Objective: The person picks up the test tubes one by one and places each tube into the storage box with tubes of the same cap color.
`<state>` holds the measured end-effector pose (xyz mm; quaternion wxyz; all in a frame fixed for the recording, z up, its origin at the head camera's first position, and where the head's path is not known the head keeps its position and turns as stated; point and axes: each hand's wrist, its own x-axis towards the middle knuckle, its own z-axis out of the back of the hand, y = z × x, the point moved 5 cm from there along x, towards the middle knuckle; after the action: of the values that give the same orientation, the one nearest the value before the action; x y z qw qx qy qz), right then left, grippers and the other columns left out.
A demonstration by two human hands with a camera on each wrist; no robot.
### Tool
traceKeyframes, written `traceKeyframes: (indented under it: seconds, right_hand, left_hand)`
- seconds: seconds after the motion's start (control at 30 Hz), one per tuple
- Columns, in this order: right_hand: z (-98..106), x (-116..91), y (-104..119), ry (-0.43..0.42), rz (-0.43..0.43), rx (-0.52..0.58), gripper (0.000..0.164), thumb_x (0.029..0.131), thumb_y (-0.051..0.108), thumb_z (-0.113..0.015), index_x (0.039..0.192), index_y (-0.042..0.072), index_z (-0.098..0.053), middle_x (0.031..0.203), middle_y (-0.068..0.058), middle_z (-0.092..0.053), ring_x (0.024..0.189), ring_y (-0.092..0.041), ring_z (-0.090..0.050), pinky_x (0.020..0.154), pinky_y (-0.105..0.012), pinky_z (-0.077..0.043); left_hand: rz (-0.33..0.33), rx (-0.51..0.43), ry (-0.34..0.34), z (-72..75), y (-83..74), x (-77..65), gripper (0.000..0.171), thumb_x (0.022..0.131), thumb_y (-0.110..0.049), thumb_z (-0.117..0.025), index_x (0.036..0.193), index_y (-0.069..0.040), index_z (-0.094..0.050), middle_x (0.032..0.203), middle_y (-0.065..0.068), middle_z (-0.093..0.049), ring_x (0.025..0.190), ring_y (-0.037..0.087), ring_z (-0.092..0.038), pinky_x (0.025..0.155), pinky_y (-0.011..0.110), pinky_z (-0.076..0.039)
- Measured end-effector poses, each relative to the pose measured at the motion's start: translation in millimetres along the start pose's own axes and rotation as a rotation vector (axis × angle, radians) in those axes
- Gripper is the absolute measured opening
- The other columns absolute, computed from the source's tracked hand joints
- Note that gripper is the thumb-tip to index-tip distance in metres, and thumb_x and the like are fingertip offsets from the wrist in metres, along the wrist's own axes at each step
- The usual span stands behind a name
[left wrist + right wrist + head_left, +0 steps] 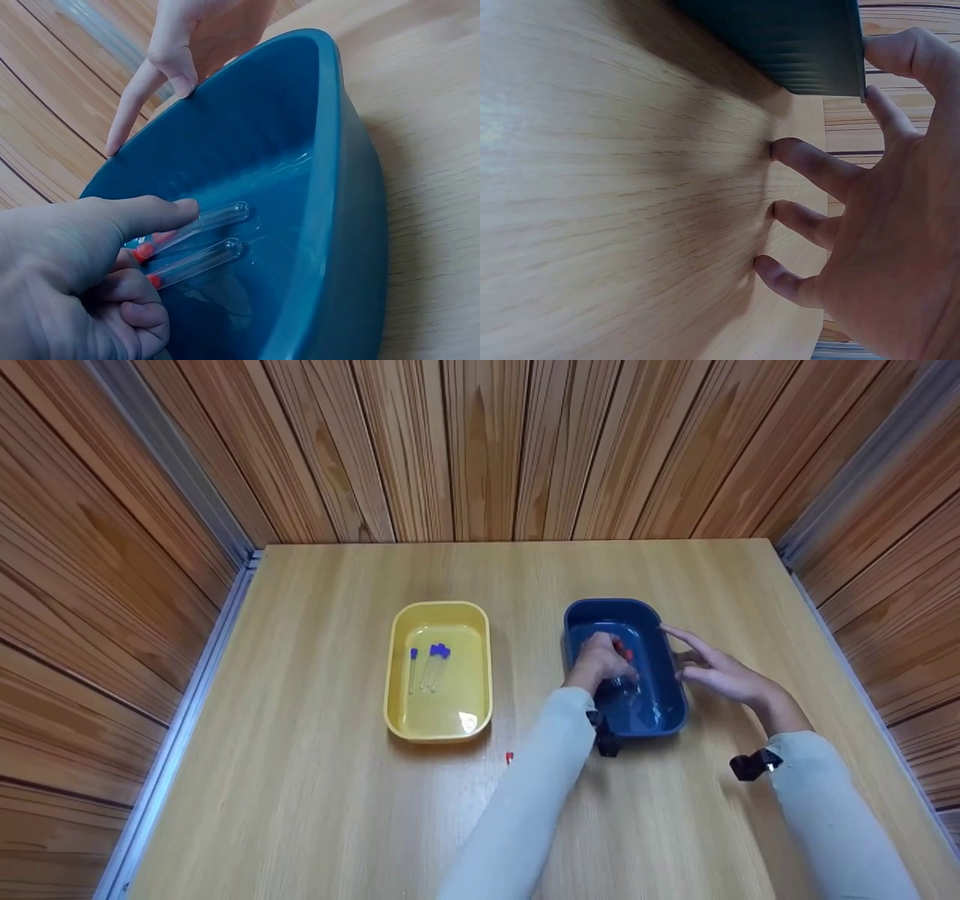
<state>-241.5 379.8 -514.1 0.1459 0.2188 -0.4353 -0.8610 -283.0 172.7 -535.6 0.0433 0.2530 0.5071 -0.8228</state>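
My left hand (600, 660) reaches into a deep blue tray (679, 712), its fingers curled among clear test tubes with red caps. In the left wrist view, the thumb lies across one red-capped test tube (226, 215), its cap between thumb and bent fingers. A second red-capped tube (201, 262) lies alongside, its cap end by the fingers. My right hand (716, 669) touches the tray's right rim with thumb and index fingertips set apart; its other fingers (810, 166) spread down toward the tabletop.
A yellow tray (390, 690) to the left holds several clear tubes with blue-purple caps (439, 650). A small red cap (509, 757) shows on the wooden table (315, 780) beside the left sleeve. Wood-panelled walls (480, 450) enclose the table's back and sides.
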Motion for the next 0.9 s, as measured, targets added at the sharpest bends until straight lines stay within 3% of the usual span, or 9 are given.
traceKeyframes:
  seconds: [0.1, 0.17, 0.33, 0.47, 0.6, 0.7, 0.77, 0.9]
  right_hand:
    - [0, 0, 0, -0.002, 0.002, -0.004, 0.076, 0.118, 0.018, -0.051, 0.182, 0.017, -0.010, 0.188, -0.029, -0.014, 0.164, -0.068, -0.032, 0.125, -0.093, -0.021]
    - [0, 0, 0, -0.003, 0.002, -0.006, 0.076, 0.118, 0.019, -0.051, 0.182, 0.017, -0.010, 0.188, -0.029, -0.014, 0.163, -0.068, -0.032, 0.124, -0.093, -0.022]
    - [0, 0, 1, -0.005, 0.003, -0.009, 0.075, 0.118, 0.019, -0.051, 0.182, 0.017, -0.011, 0.187, -0.031, -0.017, 0.163, -0.068, -0.034, 0.124, -0.093, -0.024]
    - [0, 0, 2, -0.011, 0.006, -0.013, 0.075, 0.118, 0.017, -0.052, 0.182, 0.017, -0.012, 0.186, -0.031, -0.018, 0.162, -0.068, -0.036, 0.125, -0.092, -0.025]
    - [0, 1, 2, -0.014, 0.007, -0.004, 0.077, 0.117, 0.015, -0.053, 0.182, 0.017, -0.011, 0.187, -0.029, -0.017, 0.162, -0.068, -0.036, 0.125, -0.091, -0.025]
    - [-1, 1, 1, -0.012, 0.002, -0.004, 0.077, 0.117, 0.016, -0.053, 0.182, 0.017, -0.011, 0.188, -0.028, -0.014, 0.163, -0.068, -0.035, 0.125, -0.091, -0.024]
    - [0, 0, 1, -0.014, 0.000, -0.008, 0.077, 0.117, 0.016, -0.053, 0.182, 0.018, -0.011, 0.188, -0.028, -0.014, 0.163, -0.068, -0.035, 0.125, -0.092, -0.023]
    - [0, 0, 1, -0.014, -0.004, -0.006, 0.077, 0.118, 0.017, -0.052, 0.182, 0.019, -0.011, 0.188, -0.027, -0.015, 0.163, -0.067, -0.035, 0.125, -0.093, -0.021]
  left_hand:
    - [0.021, 0.005, -0.007, 1.8, -2.4, -8.3, 0.057, 0.091, -0.008, -0.095, 0.143, -0.011, -0.072, 0.128, 0.003, -0.080, 0.117, 0.016, -0.072, 0.123, 0.039, -0.057]
    - [0.028, 0.005, -0.011, 1.0, -2.8, -8.8, 0.064, 0.091, -0.007, -0.094, 0.149, -0.012, -0.070, 0.136, 0.005, -0.079, 0.124, 0.017, -0.072, 0.125, 0.039, -0.055]
    - [0.033, -0.005, -0.006, -0.6, 0.1, -0.3, 0.070, 0.089, -0.003, -0.094, 0.153, -0.013, -0.068, 0.139, 0.005, -0.078, 0.128, 0.019, -0.073, 0.125, 0.043, -0.056]
    - [0.029, 0.031, -0.003, -3.3, 4.7, 14.3, 0.077, 0.085, -0.005, -0.098, 0.155, -0.018, -0.068, 0.139, 0.002, -0.079, 0.127, 0.016, -0.073, 0.124, 0.039, -0.057]
    - [0.015, 0.046, -0.013, -1.2, 1.8, 9.1, 0.084, 0.084, -0.007, -0.099, 0.160, -0.019, -0.064, 0.148, 0.002, -0.076, 0.133, 0.016, -0.071, 0.126, 0.037, -0.055]
    - [-0.009, 0.019, -0.015, 0.9, -2.5, -1.4, 0.079, 0.089, -0.009, -0.096, 0.161, -0.017, -0.063, 0.153, 0.004, -0.074, 0.137, 0.017, -0.069, 0.128, 0.037, -0.053]
    - [-0.027, 0.001, -0.020, -1.6, -1.3, 5.3, 0.070, 0.092, -0.011, -0.094, 0.156, -0.017, -0.067, 0.148, 0.002, -0.076, 0.132, 0.015, -0.071, 0.124, 0.036, -0.056]
    - [-0.060, -0.054, -0.034, 2.4, -5.7, 2.2, 0.056, 0.099, -0.016, -0.088, 0.152, -0.017, -0.070, 0.148, 0.003, -0.076, 0.129, 0.016, -0.072, 0.123, 0.039, -0.057]
